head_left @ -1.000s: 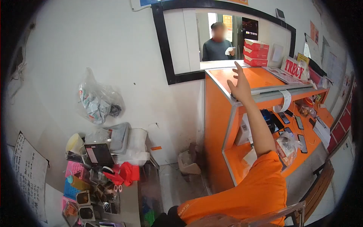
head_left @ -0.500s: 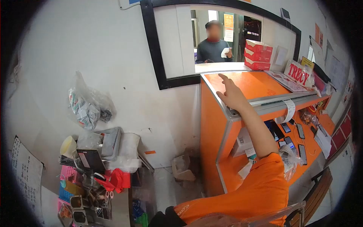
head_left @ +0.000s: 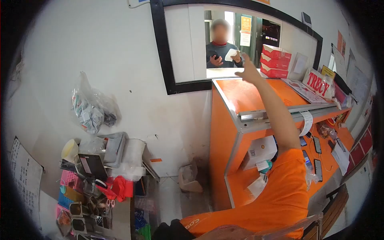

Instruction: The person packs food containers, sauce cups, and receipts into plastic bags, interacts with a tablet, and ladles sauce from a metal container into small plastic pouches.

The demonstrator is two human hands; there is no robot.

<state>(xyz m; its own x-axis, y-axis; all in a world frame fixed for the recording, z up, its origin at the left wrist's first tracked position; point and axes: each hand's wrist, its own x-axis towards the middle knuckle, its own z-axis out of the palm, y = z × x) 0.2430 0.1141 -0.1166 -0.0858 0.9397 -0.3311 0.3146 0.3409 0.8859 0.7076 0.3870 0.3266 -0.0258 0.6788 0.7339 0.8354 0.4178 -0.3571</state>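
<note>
My right hand (head_left: pixel 250 71) reaches out over the orange counter top (head_left: pixel 236 94), raised in front of the window opening. Its fingers are apart and nothing shows in them. On the far side of the window, a person (head_left: pixel 219 50) faces me with a white paper (head_left: pixel 231 55) in one hand and a dark phone (head_left: pixel 216 55) in the other. My fingertips overlap that person's hand in the view; whether they touch, I cannot tell. Red and white boxes (head_left: pixel 276 61) are stacked just right of my hand. My left hand is out of view.
Several phones (head_left: pixel 318 170) lie on the orange lower shelf at right, near a white box (head_left: pixel 262 152). A TRECY sign (head_left: pixel 318 82) stands on the counter. At lower left are a pink basket (head_left: pixel 70 179), scissors (head_left: pixel 111 203) and red cloth (head_left: pixel 121 188). A plastic bag (head_left: pixel 93 108) hangs on the wall.
My right hand has lifted from just over the counter top and moved forward to the window. The person beyond has raised the phone and shifted the paper.
</note>
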